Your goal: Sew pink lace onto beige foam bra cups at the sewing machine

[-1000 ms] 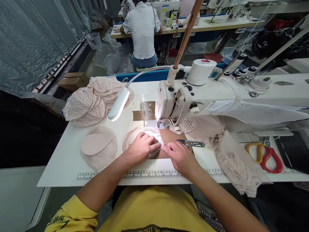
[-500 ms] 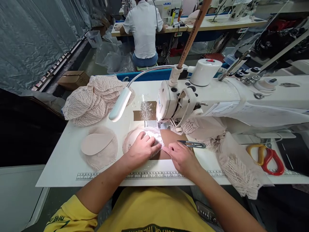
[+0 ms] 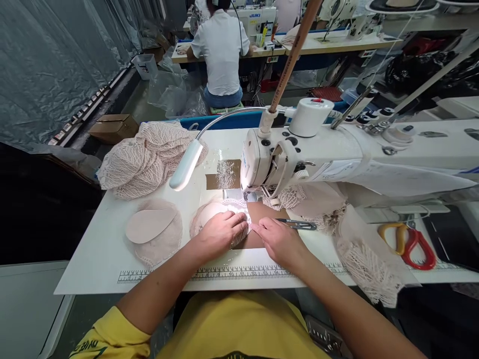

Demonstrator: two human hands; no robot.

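Head view shows the left hand (image 3: 220, 233) palm down, fingers slightly bent and close together, resting on a round, pale pink lace piece (image 3: 205, 215) at the needle end of a white metal sewing machine (image 3: 258, 157). The right hand (image 3: 281, 243) has curled fingers, their tips at the piece's right edge; whether either hand pinches the fabric cannot be told. Both forearms slant inward over the white table (image 3: 97, 259). Slim dark metal thread snips (image 3: 301, 225) lie just beside the right hand; the left hides part of the lace.
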